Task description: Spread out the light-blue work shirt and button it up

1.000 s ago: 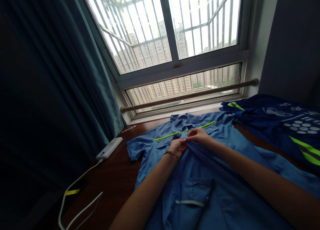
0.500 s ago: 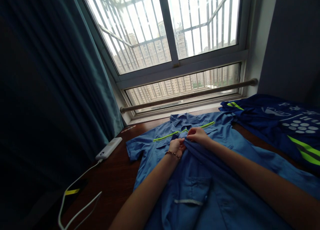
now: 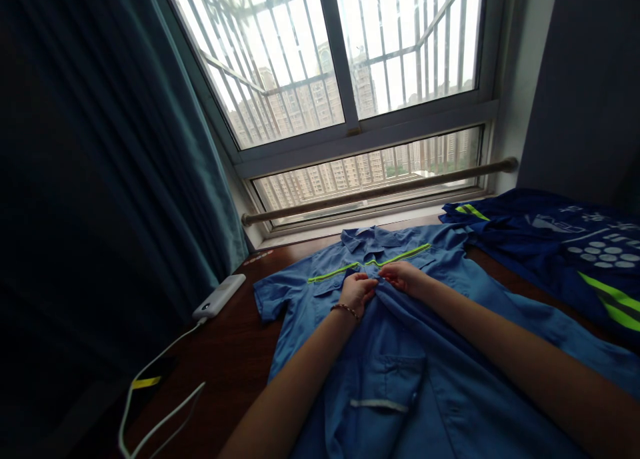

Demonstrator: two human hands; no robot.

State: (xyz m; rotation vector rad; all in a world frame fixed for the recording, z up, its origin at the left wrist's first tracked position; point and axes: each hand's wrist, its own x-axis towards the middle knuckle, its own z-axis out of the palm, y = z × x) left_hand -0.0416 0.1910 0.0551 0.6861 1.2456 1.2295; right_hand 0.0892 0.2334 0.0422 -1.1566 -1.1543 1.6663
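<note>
A blue work shirt (image 3: 400, 372) with a neon yellow chest stripe lies spread face up on the dark wooden table (image 3: 225, 359), collar toward the window. My left hand (image 3: 357, 290), a bead bracelet on its wrist, and my right hand (image 3: 400, 276) meet at the shirt's front placket just below the stripe. The fingers of both hands are closed, pinching the placket fabric between them. A raised fold of cloth runs from my hands down toward me. A chest pocket with a pale strip sits nearer me.
A white power bank (image 3: 219, 297) with a white cable (image 3: 150, 392) lies at the table's left. A dark blue garment (image 3: 565, 252) with yellow stripes and white print lies at the right. A teal curtain (image 3: 125, 179) hangs left; the barred window (image 3: 350, 79) is ahead.
Both hands have slid slightly nearer me along the placket, just below the yellow stripe. The shirt and everything else stay where they were.
</note>
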